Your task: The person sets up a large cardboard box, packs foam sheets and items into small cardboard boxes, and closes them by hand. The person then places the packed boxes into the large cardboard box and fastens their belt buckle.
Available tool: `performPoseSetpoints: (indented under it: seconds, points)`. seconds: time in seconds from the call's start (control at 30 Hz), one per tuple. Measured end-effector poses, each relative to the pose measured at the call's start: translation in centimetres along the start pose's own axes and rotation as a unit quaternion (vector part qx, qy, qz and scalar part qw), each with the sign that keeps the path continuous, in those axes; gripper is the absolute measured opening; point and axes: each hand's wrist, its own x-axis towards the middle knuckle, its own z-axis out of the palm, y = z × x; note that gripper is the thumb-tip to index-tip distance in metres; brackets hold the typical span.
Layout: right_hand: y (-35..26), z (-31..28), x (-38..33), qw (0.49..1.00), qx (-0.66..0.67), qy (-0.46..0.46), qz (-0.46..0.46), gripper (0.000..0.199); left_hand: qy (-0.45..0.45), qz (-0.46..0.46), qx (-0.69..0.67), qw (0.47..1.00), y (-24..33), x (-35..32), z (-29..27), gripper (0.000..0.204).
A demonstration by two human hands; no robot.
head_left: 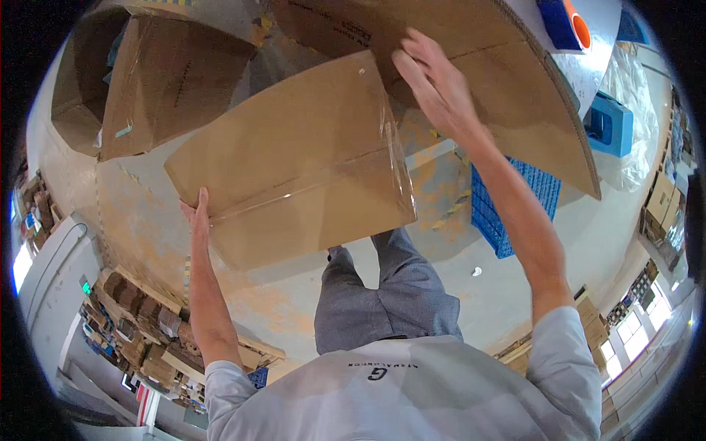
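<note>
Brown cardboard box [294, 147], flat-faced with crisp edges, is tilted above the floor [294, 298] in front of my legs; glossy clear tape runs along its seam and over its right end. My left grip [196, 209] is closed on the box's left end, thumb up against the cardboard, other fingers partly hidden; forearm nearly straight. My right grip [439, 92] is loose and empty, fingers parted, half-bent, a bit blurred, raised past the box's far right corner, arm reaching forward. Behind it, big cardboard flap [515, 103], curved rim. Blue lattice crate [507, 209] sits on the floor, right of the box.
</note>
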Motion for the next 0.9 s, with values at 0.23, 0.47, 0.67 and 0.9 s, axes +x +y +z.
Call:
performPoseSetpoints:
  seconds: [0.23, 0.47, 0.67, 0.9]
  points:
    - [4.1, 6.3, -3.6, 0.944, -0.231, 0.130, 0.194, 0.090, -0.029, 0.021, -0.008, 0.999, 4.5, -0.5, 4.9, 0.116]
    - [4.4, 8.4, -21.3, 0.916, -0.305, 0.150, 0.211, 0.076, 0.004, 0.027, 0.017, 0.999, 2.8, 0.6, 5.5, 0.113]
    - [7.2, 9.9, -27.0, 0.885, -0.318, 0.256, 0.223, 0.058, -0.023, 0.039, -0.022, 0.999, 4.2, -0.3, 5.1, 0.112]
    - [7.7, 9.9, -29.0, 0.906, -0.176, 0.295, 0.247, 0.067, -0.159, 0.029, -0.228, 0.960, 2.5, -1.2, 3.4, 0.093]
